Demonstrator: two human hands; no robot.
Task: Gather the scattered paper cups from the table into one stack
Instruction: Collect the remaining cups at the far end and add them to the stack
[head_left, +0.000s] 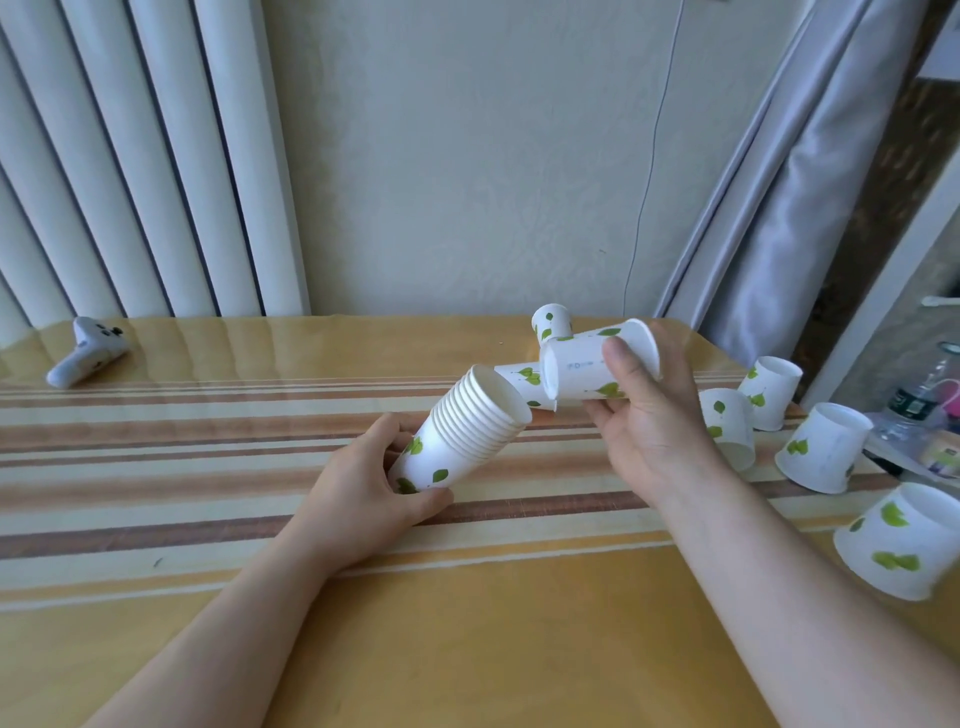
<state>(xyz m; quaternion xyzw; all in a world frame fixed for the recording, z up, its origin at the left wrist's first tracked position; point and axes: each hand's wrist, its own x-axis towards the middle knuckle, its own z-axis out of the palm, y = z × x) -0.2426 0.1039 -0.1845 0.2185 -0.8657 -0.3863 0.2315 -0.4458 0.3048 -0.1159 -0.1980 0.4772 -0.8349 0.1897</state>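
Your left hand (358, 499) grips the tilted stack of white leaf-printed paper cups (457, 436). Your right hand (644, 431) grips one single white leaf-printed paper cup (587, 371), held sideways above the striped yellow counter (467, 623).

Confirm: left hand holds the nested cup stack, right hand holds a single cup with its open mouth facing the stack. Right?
Not quite. In the head view, the right hand holds the single cup with its closed base toward the stack, mouth pointing away. The left hand does hold the nested cup stack.
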